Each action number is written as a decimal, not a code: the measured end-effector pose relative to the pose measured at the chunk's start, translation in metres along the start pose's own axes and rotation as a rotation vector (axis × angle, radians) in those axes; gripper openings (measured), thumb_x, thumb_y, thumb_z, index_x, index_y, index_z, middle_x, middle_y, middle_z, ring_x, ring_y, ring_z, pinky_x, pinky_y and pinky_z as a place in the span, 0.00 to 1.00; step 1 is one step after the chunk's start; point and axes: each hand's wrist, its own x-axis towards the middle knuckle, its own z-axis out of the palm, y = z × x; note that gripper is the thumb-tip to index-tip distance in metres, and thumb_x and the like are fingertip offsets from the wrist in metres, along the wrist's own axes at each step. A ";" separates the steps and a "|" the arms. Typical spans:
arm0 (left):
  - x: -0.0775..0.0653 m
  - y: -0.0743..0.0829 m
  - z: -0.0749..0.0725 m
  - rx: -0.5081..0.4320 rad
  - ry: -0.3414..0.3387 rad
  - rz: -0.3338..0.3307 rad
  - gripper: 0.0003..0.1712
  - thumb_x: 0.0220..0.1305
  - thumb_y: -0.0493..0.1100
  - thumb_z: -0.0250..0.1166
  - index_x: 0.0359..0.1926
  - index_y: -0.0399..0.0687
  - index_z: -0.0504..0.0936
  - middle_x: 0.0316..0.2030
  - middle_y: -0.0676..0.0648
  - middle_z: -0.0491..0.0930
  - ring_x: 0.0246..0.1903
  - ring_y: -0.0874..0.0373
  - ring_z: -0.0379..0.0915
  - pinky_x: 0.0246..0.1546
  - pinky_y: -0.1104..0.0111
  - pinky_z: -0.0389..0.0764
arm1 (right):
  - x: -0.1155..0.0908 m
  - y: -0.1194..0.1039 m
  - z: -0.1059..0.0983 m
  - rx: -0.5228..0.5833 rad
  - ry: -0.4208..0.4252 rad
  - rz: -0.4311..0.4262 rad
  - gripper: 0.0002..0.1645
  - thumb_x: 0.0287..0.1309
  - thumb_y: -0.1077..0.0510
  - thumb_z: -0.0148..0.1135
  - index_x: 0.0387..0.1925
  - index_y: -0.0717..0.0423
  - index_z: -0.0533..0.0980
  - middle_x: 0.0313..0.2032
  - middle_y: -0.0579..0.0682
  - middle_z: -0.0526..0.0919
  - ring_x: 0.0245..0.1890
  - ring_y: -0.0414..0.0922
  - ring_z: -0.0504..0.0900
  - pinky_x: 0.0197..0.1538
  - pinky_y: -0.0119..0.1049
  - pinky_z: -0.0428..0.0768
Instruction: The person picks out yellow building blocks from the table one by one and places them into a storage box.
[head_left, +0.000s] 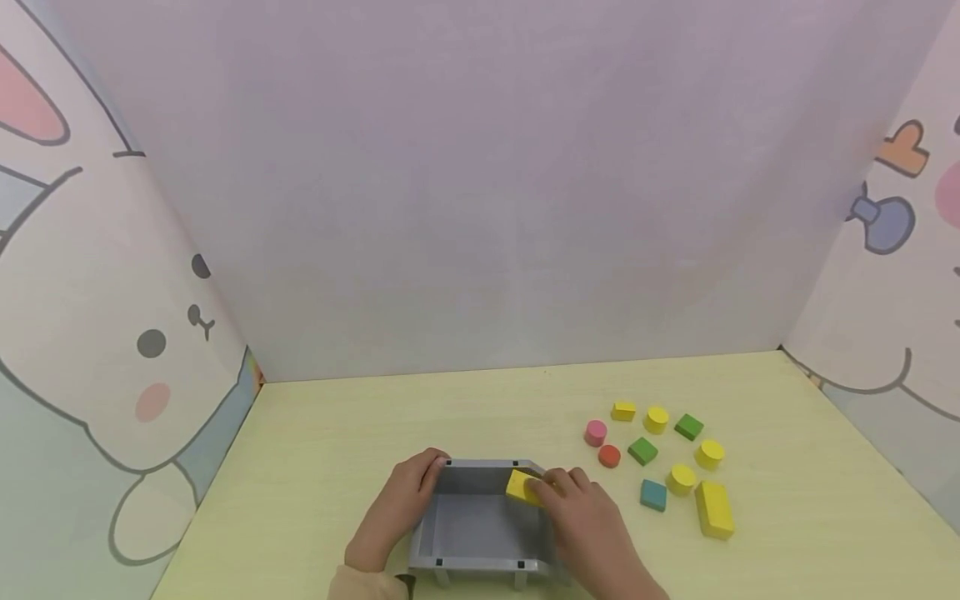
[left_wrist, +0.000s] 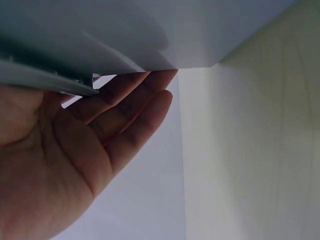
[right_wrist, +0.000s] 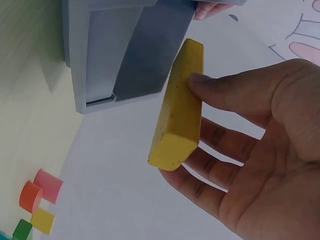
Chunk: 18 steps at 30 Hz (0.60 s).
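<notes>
A grey plastic bin (head_left: 480, 527) with raised walls sits at the front middle of the table, and its inner floor is bare where it shows. At the bin's back left corner, my left hand (head_left: 399, 502) grips the wall; the left wrist view has its fingers (left_wrist: 142, 120) along the outer side of the grey plastic. My right hand (head_left: 591, 523) pinches a yellow rectangular block (right_wrist: 177, 107) between thumb and fingers. In the head view this block overlaps the bin's right part, near the back wall. The right hand hides part of the bin's right side.
Right of the bin, several small blocks lie spread on the table (head_left: 330, 433): a pink cylinder (head_left: 596, 432), a red disc (head_left: 609, 456), green blocks (head_left: 642, 451), yellow cylinders (head_left: 681, 479), a teal block (head_left: 653, 495) and a long yellow block (head_left: 715, 510). A pale wall (head_left: 510, 208) closes off the back.
</notes>
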 end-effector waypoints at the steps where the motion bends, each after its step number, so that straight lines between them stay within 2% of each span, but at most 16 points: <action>1: 0.000 0.000 0.000 0.000 0.002 0.003 0.10 0.69 0.38 0.48 0.39 0.41 0.76 0.38 0.43 0.81 0.40 0.53 0.76 0.40 0.54 0.79 | 0.001 -0.001 0.000 0.006 -0.003 -0.006 0.24 0.39 0.70 0.66 0.41 0.48 0.77 0.37 0.46 0.79 0.36 0.45 0.71 0.35 0.40 0.79; 12: 0.000 -0.003 0.001 -0.008 -0.006 -0.001 0.11 0.70 0.40 0.47 0.39 0.42 0.76 0.38 0.44 0.81 0.40 0.53 0.76 0.40 0.54 0.79 | 0.006 -0.010 0.006 0.056 -0.092 -0.099 0.29 0.32 0.70 0.70 0.41 0.49 0.77 0.37 0.47 0.79 0.37 0.46 0.72 0.36 0.43 0.80; 18: 0.001 -0.003 0.002 -0.003 -0.009 0.002 0.11 0.70 0.40 0.47 0.39 0.42 0.75 0.38 0.44 0.81 0.38 0.55 0.75 0.39 0.55 0.79 | 0.007 -0.014 0.012 0.064 -0.091 -0.138 0.29 0.30 0.70 0.71 0.40 0.48 0.78 0.36 0.47 0.79 0.36 0.45 0.70 0.35 0.41 0.79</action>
